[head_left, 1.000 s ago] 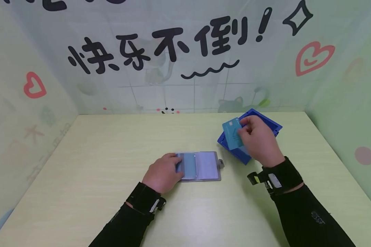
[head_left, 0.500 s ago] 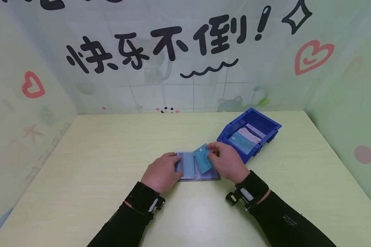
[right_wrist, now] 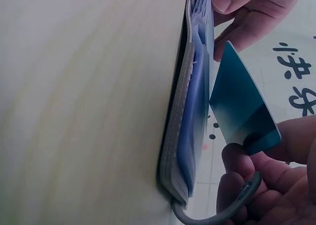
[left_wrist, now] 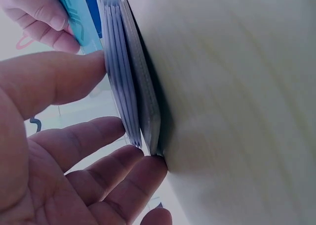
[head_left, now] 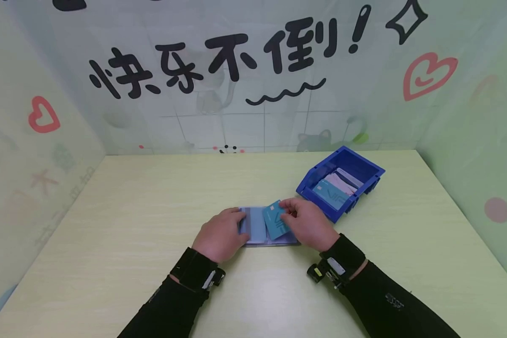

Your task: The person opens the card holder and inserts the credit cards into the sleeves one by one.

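Note:
A card holder [head_left: 258, 233] lies spread on the table, its clear plastic sleeves stacked between grey covers. My left hand [head_left: 221, 236] grips its left side; in the left wrist view the thumb [left_wrist: 84, 69] presses the sleeves and the fingertips touch the edge. Between thumb and fingers my right hand [head_left: 309, 224] pinches a blue bank card [head_left: 274, 219], tilted over the right-hand sleeves. In the right wrist view the card [right_wrist: 242, 104] has one corner close to the sleeves; whether it touches them I cannot tell. The holder's strap [right_wrist: 222, 216] curls up by the right fingers.
A blue plastic bin [head_left: 355, 162] stands behind my right hand, angled on the table. Several cards [head_left: 331, 193] lie in it. The pale wooden table [head_left: 165, 188] meets a printed backdrop at its far edge, with printed panels on both sides.
My right hand has carried the blue card from the bin left and nearer to the holder's right-hand sleeves, then lowered it slightly. The left hand has stayed on the holder.

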`<state>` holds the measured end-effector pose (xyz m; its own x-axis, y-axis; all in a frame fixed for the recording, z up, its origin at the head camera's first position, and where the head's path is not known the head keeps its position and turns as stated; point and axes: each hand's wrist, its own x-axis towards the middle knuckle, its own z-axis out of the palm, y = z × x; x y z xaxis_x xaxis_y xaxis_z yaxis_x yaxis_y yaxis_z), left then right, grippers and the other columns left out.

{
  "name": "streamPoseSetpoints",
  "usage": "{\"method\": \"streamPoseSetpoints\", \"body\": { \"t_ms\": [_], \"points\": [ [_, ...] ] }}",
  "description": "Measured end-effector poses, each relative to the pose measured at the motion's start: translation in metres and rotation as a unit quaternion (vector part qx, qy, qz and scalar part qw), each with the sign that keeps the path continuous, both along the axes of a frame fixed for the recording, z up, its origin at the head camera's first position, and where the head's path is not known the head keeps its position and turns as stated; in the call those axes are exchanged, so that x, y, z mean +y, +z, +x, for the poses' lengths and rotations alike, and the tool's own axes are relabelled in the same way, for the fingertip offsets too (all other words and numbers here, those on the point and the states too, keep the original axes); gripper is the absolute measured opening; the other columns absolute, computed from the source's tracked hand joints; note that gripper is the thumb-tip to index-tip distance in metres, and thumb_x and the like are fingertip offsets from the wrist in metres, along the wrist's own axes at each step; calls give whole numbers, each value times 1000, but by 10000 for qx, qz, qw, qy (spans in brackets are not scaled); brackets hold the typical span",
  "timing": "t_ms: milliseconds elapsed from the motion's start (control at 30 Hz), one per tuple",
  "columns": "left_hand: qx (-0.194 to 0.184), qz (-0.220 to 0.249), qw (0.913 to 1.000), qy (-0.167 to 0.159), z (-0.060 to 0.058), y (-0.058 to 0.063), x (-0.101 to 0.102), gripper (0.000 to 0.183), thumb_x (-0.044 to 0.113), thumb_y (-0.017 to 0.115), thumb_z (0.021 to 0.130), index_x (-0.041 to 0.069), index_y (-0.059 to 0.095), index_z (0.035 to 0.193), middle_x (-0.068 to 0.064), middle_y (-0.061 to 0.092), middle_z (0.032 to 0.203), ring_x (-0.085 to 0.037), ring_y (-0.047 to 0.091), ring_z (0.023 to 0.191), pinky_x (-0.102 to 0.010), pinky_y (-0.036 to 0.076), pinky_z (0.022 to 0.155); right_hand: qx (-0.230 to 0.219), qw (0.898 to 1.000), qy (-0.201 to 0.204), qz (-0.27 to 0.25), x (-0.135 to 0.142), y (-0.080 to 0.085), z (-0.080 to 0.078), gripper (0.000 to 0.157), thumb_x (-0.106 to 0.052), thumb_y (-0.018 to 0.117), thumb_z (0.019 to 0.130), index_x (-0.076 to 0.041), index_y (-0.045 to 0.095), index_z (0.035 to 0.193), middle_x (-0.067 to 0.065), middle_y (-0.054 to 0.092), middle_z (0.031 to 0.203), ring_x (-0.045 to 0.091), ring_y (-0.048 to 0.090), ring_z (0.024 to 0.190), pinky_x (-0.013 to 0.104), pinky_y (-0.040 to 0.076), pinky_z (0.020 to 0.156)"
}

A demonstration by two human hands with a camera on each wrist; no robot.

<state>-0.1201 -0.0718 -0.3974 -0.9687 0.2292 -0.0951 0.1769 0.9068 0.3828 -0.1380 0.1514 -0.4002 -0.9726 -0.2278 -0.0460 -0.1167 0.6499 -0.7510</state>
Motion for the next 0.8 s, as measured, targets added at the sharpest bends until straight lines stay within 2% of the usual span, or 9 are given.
{"method": "streamPoseSetpoints", "body": {
  "t_ms": [333,567,667,800],
  "points": [
    [-38,-9,10000,-9,0,1,-1,52,27,75,97,5,65,143,-16,58,153,-37,61,137,-53,56,106,-231,9989,146,386,-3,1,1,38,-12,64,104,-3,65,141,10,72,120,23,62,104,43,57,97],
    [-31,2,10000,-35,0,0,-1,52,28,75,97,5,65,143,-16,58,154,-37,61,137,-53,55,106,-400,9974,196,568,-6,1,1,43,-12,64,104,-4,62,146,10,70,131,24,62,112,46,55,105],
    [-4,-3,10000,-51,-1,0,-2,51,27,74,98,5,65,143,-16,58,153,-38,60,138,-54,55,107,-437,9964,250,688,-7,1,1,45,-13,65,104,-4,60,148,11,67,141,26,63,126,48,52,111],
    [25,-8,10000,-55,0,0,-2,49,25,72,99,5,65,143,-16,58,153,-37,59,139,-54,54,108,-379,9944,389,903,-8,0,2,48,-16,67,103,-5,59,149,11,61,152,31,53,145,55,41,121]
  ]
}}
